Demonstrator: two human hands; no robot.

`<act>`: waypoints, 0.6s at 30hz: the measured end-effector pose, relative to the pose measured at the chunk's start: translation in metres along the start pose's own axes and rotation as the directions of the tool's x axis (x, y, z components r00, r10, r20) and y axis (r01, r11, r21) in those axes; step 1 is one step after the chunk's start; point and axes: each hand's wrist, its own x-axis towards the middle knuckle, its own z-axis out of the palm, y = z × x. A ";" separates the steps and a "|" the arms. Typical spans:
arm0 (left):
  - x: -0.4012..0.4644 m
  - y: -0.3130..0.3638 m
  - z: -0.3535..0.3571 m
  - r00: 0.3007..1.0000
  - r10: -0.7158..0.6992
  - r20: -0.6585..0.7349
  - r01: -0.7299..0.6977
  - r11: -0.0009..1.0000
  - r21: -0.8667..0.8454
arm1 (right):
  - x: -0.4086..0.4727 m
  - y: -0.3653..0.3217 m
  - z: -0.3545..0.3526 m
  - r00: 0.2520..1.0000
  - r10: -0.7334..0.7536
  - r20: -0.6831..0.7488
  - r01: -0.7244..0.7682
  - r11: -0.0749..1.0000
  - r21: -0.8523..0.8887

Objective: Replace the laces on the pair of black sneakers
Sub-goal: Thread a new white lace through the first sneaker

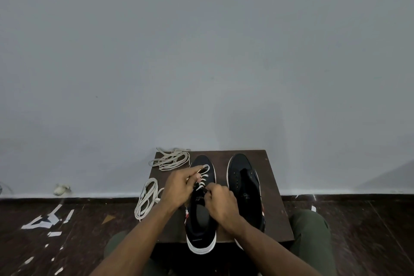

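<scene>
Two black sneakers with white soles stand side by side on a small dark wooden stool (272, 188). The left sneaker (200, 219) carries a white lace (205, 175) through its front eyelets. My left hand (179, 188) pinches one end of that lace over the eyelets. At the tongue my right hand (220, 201) grips the sneaker's upper edge, fingers curled. The right sneaker (245, 186) has bare eyelets and no lace. One loose white lace (171, 159) lies bunched on the stool's far left corner, and another (146, 197) hangs off the left side.
A plain grey wall rises just behind the stool. The dark wood floor holds white paper scraps (48, 219) at the left and a crumpled white lump (61, 189) by the skirting. My knees in green trousers (311, 231) flank the stool.
</scene>
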 end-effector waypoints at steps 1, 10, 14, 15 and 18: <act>-0.001 0.002 0.000 1.000 -0.018 0.005 0.018 1.000 0.019 | 0.002 0.001 0.001 0.999 0.038 0.007 -0.038 0.999 0.038; -0.006 -0.012 0.009 0.949 0.285 0.132 -0.311 0.793 0.524 | 0.010 0.005 0.003 0.972 0.219 0.086 -0.233 0.944 0.233; -0.009 -0.014 0.019 0.938 0.312 0.151 -0.331 0.679 0.656 | 0.012 0.007 0.002 0.968 0.224 0.109 -0.245 0.934 0.258; -0.009 -0.014 0.021 0.941 0.305 0.150 -0.323 0.665 0.674 | 0.012 0.007 0.002 0.968 0.226 0.112 -0.248 0.933 0.261; -0.008 -0.012 0.025 0.947 0.291 0.136 -0.300 0.646 0.702 | 0.012 0.008 0.002 0.968 0.221 0.123 -0.246 0.932 0.267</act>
